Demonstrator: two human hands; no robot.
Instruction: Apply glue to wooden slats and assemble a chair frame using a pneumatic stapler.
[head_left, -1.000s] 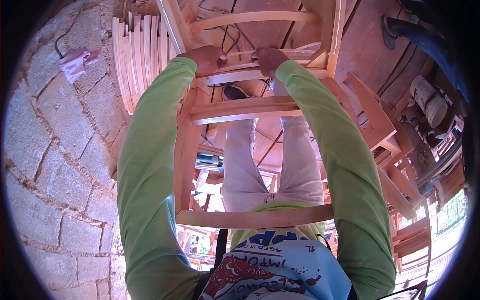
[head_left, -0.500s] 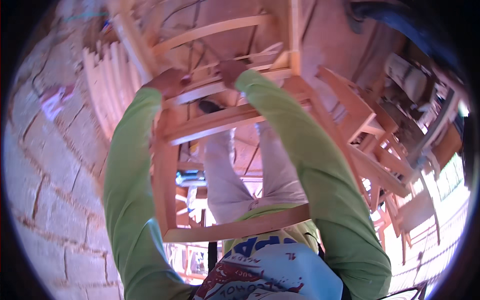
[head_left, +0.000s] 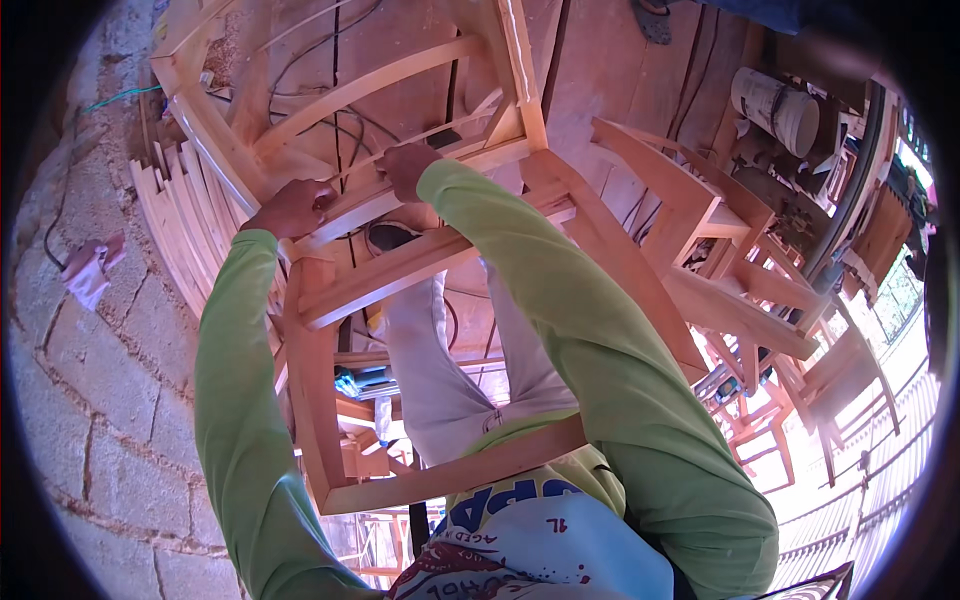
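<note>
A left hand [head_left: 295,208] and a right hand [head_left: 405,172] are gripping a wooden chair frame [head_left: 395,268].
Since a second ago, frame and surroundings are slanting together, suggesting a turning viewpoint and unbroken hold; both hands are curling round a crossrail [head_left: 355,212], in front of the person's legs [head_left: 425,345]. A white bucket [head_left: 775,110] is lying rightward, contents hidden.

"How's the light?"
"I see white glare washing out the lower right, and a pinkish cast on the floor [head_left: 610,70] up top."
"Sharpness?"
"My chair frame [head_left: 390,280] looks crisp; grey blocks [head_left: 120,430] bow at left, blackness rings the rim."
</note>
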